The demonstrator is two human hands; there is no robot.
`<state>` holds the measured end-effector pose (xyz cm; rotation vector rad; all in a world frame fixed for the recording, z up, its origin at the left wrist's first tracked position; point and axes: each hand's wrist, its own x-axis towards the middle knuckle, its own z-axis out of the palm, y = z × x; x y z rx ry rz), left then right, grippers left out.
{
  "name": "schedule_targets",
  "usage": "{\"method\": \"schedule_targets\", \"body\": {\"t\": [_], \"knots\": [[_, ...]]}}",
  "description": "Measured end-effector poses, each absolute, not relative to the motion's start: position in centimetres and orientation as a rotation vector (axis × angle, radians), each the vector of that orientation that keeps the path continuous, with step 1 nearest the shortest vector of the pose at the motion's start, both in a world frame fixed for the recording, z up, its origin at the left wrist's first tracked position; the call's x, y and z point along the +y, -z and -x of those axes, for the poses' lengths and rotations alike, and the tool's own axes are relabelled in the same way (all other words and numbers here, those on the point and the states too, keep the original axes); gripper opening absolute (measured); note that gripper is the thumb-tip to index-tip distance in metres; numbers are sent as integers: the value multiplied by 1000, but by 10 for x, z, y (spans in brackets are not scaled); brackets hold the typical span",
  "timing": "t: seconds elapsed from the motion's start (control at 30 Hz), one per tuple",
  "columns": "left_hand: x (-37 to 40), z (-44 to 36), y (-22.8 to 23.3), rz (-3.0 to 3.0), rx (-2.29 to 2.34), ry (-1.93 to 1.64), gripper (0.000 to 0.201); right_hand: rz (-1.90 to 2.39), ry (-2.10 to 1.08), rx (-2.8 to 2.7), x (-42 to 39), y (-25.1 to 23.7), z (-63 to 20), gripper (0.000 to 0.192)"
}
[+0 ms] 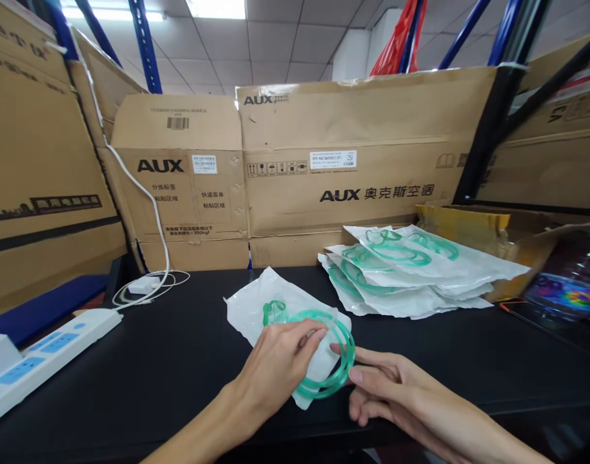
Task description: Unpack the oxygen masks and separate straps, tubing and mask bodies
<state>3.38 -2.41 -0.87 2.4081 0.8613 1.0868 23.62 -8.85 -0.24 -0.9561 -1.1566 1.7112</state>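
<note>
The tubing (349, 354) looks light, springy, best held by its coils; right fingers (372, 381) pinch it there, left fingers' (300, 332) grip I cannot tell.

Through my remote feed I saw a flat matte black tabletop (178, 367) across the foreground, closed off at the back by upright brown cardboard panels (285, 200) with black AUX lettering and on the left by a tall brown cardboard sheet (33, 122). A blue perforated metal post (146, 48) stood behind the cardboard on my left, and a thick black metal upright (488, 129) slanted on my right. Overhead I made out a pale grey tiled ceiling (275, 45), a bright white rectangular light panel (216, 8) and a white pillar (351, 55).
</note>
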Motion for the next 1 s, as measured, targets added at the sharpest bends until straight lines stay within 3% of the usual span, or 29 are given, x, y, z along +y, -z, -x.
{"method": "schedule_targets", "body": {"t": [0.33,0.57,0.77,0.87,1.0], "knots": [[-35,-40,14,-2489,757,-1134,26,888,-1514,-1135,-73,13,-203,57],[-41,-49,11,-2448,798,-1132,29,928,-1466,-1075,-61,27,-185,39],[-46,-38,-3,-2476,958,-866,29,897,-1538,-1258,-62,19,-194,24],[-41,-32,-11,-2460,1054,-964,33,976,-1548,-1412,-71,11,-212,35],[-30,-27,-11,-2497,1336,-1033,36,1269,-1172,-1664,-85,-3,-240,49]]}}
